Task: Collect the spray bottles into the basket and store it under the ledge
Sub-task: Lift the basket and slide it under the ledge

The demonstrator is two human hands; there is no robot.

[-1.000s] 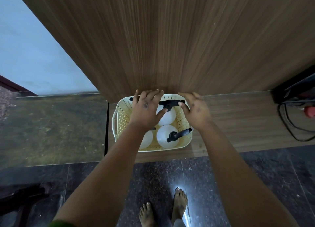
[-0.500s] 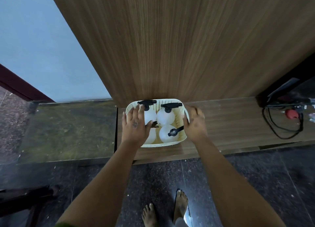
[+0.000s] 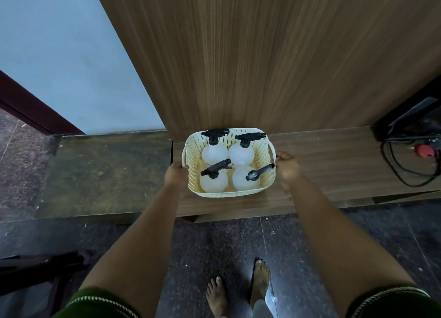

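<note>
A cream perforated basket rests on a low wooden shelf, right in front of a large slanting wood panel. Several white spray bottles with black trigger heads stand upright inside it, such as the near-right bottle and the far-left bottle. My left hand grips the basket's left rim by the handle. My right hand grips the right handle.
Black cables and a red plug lie on the shelf at the far right beside a dark device. A dark stone ledge adjoins the shelf on the left. My bare feet stand on the dark tiled floor.
Both hands have moved from the top of the bottles out to the basket's two sides and closed on its handles. The view has pulled back, so the basket looks smaller.
</note>
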